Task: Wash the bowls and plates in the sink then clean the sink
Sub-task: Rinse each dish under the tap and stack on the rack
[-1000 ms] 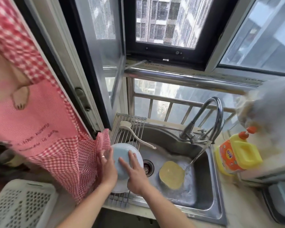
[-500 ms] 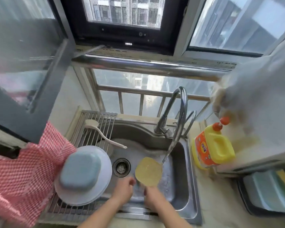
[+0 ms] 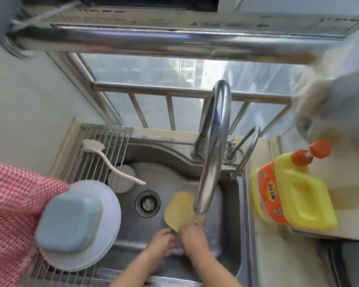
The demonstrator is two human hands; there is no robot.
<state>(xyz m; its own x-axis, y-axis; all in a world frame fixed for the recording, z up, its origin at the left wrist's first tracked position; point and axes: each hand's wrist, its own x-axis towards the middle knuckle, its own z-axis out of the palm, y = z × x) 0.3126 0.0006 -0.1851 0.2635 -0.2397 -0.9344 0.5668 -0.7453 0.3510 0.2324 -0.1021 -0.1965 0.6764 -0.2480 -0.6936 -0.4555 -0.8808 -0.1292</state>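
In the steel sink [image 3: 232, 255] lies a round yellow cloth [image 3: 178, 210] beside the drain [image 3: 147, 204]. Water runs from the tap [image 3: 214, 154] onto my right hand [image 3: 193, 235], which grips the cloth's near edge. My left hand [image 3: 162, 242] is just left of it, low in the sink, with loosely bent fingers that hold nothing. A blue bowl [image 3: 68, 222] sits upside down on a stack of white plates [image 3: 110, 220] on the wire rack [image 3: 104, 139] over the sink's left side.
A white dish brush [image 3: 104, 156] lies across the rack's far end. A yellow detergent bottle [image 3: 298, 195] stands on the counter right of the sink. Red checked fabric [image 3: 8, 214] hangs at the left. A steel rail [image 3: 153, 44] and window bars run behind the tap.
Both hands left the bowl and plates on the rack and went into the sink. My right hand is now under the running water at the cloth's edge. The camera has tilted down.
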